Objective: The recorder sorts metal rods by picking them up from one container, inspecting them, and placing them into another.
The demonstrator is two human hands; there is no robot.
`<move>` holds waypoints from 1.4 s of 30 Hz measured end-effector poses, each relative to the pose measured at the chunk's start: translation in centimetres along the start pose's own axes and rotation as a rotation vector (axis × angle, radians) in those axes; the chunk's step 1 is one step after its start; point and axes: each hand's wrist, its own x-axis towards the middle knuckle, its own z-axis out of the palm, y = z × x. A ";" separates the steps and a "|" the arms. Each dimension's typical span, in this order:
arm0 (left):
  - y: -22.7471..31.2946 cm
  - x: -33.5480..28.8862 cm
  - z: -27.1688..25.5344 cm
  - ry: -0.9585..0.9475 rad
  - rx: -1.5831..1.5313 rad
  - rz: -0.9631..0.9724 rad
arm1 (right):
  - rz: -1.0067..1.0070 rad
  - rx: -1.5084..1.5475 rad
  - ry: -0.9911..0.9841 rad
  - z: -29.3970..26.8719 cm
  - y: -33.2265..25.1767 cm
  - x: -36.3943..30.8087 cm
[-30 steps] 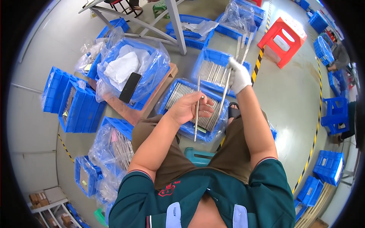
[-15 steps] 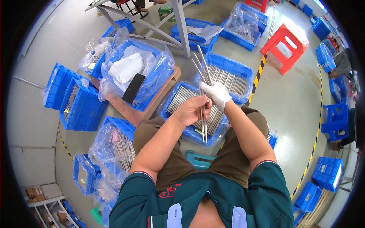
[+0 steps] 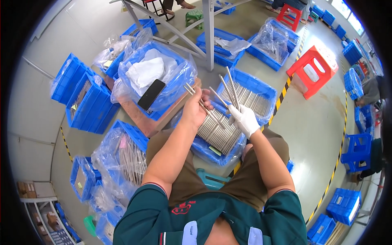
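**Rods swung from upright to slanted, hands spread apart**

Both hands had shifted vs. half a sec earlier: then they met over the crate w/ the rods hanging nearly straight down; now they sat apart and the rods pointed up and to the left. A full sec back the gloved hand was raised high over the far crate; by now it had come down low again.

Left hand, bare, was closed around a few thin metal rods, which ran slantwise from above the fingers down toward the crate. Right hand, in a white glove, gripped a second small bunch of rods, fanned out upward over the far crate.

Under both hands sat a blue crate lined w/ clear plastic and packed w/ more rods, resting at the person's knees. Just beyond it stood another blue crate, also full of rods. To the left a plastic-lined bin held white cloth and a dark phone. Red stool stood well apart, to the upper right.
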 end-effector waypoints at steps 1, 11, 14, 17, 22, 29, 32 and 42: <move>0.1 0.2 0.1 0.003 -0.059 0.020 | -0.005 -0.013 -0.002 0.2 -0.2 -0.3; -1.5 -0.2 1.3 -0.069 0.022 -0.013 | -0.054 -0.030 0.027 0.8 0.8 0.4; -2.8 -0.3 1.3 -0.101 0.110 -0.063 | -0.052 0.120 0.011 1.1 0.7 0.7; -3.9 -0.7 1.2 -0.101 0.191 -0.091 | -0.080 0.204 0.032 1.6 -0.5 0.5; -3.6 -0.8 1.2 -0.186 0.243 -0.111 | -0.085 0.359 0.022 1.6 0.4 0.9; -5.2 -2.2 2.5 -0.052 0.398 -0.018 | 0.048 0.614 -0.028 1.7 -0.8 0.4; -5.2 -2.2 2.4 -0.078 0.364 -0.007 | 0.062 0.538 -0.069 1.1 -1.2 0.4; -3.4 -2.0 2.1 -0.303 0.369 -0.366 | 0.102 0.628 -0.039 -1.8 -1.4 2.2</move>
